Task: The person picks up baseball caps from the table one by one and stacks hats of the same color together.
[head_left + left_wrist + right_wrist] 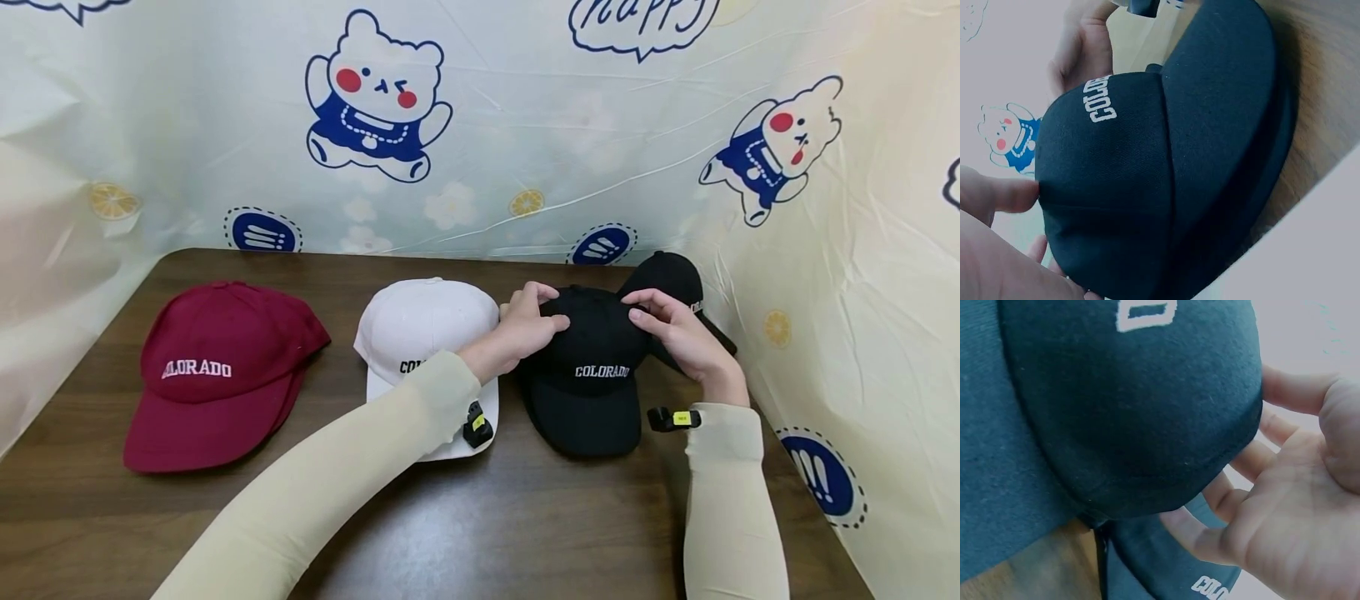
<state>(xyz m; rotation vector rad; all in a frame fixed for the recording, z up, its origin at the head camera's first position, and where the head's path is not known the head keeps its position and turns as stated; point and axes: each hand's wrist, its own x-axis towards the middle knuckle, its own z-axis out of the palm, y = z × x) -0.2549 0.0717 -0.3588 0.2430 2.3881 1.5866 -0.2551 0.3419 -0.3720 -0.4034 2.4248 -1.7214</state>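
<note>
A black baseball cap [592, 337] with white COLORADO lettering lies on the wooden table, its brim toward me. In the left wrist view another dark brim [1288, 119] shows beneath the upper one. My left hand [531, 323] touches the crown's left side, thumb on the cloth and fingers partly hidden behind it. On the opposite side, my right hand [678, 329] rests its relaxed fingertips against the crown. The right wrist view shows those fingers [1244, 465] along the crown's edge, the palm standing off from the cloth. Behind the right hand is another black cap [663, 279], tilted and partly covered.
A white cap [423, 321] lies left of the black one, partly under my left forearm. Farther left are maroon caps [225, 350], seemingly stacked. A patterned cloth [487, 125] hangs behind the table [480, 533] and along its sides.
</note>
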